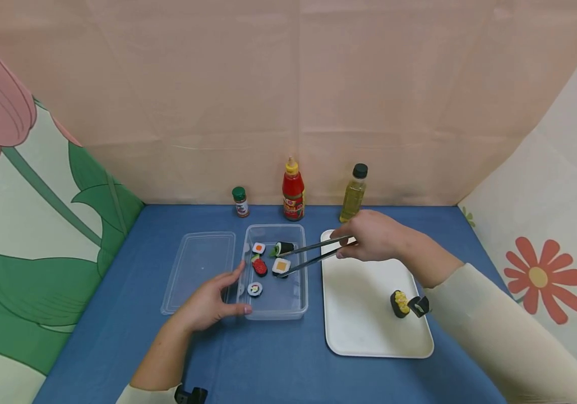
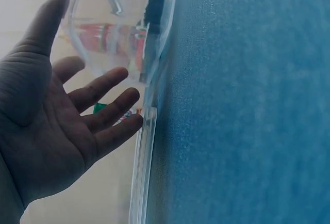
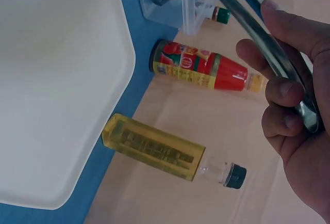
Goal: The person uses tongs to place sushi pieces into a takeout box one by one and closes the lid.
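My right hand [image 1: 374, 234] grips metal tongs [image 3: 247, 22] that reach left over the clear plastic box [image 1: 278, 306]. The tong tips stand apart on either side of a sushi piece with a yellow square centre [image 1: 281, 266]. Beside it in the box lie a dark roll with green filling [image 1: 284, 248], a red-topped sushi [image 1: 259, 266], a small orange-centred roll [image 1: 259, 248] and a round roll [image 1: 255, 289]. My left hand [image 1: 212, 303] has its fingers spread at the box's left wall. The left wrist view shows that palm [image 2: 56, 126] holding nothing.
Right of the box is a white tray [image 1: 359, 331] bearing a yellow-topped sushi [image 1: 400, 303]. A clear lid [image 1: 199, 269] lies left of the box. Behind stand a green-capped spice jar [image 1: 240, 202], a red sauce bottle [image 1: 294, 193] and an oil bottle [image 1: 353, 195].
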Available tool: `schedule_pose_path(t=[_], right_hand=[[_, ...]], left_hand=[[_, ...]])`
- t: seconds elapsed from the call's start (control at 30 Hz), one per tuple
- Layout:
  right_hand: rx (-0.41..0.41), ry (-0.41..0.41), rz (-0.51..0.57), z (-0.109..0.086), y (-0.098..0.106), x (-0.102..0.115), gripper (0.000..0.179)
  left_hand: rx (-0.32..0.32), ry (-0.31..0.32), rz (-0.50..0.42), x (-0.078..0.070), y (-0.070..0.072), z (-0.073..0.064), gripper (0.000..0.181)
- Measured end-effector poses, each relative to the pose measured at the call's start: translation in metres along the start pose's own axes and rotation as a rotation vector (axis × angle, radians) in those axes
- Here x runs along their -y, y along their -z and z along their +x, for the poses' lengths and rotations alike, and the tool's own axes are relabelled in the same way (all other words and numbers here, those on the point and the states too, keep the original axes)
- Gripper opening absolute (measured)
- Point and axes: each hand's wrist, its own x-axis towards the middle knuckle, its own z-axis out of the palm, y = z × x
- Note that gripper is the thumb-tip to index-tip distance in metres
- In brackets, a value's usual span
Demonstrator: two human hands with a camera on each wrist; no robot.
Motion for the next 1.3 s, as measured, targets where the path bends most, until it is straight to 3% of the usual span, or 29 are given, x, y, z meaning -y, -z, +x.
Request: schedule_pose_path(t=[0.5, 0.8, 1.3], right_hand=[[-0.106, 0.017, 0.051, -0.036, -0.014, -0.014, 0.039], [-0.208, -0.003, 0.081, -0.060, -0.033, -0.024, 0.043], [-0.320, -0.001, 0.132, -0.097, -0.058, -0.034, 0.043]], left_hand=[[0.010, 0.033, 0.005, -0.003, 0.001, 0.001, 0.107], [0.033, -0.024, -0.003, 0.003, 0.002, 0.002, 0.105], [0.036, 0.002, 0.010, -0.001, 0.004, 0.000, 0.105]])
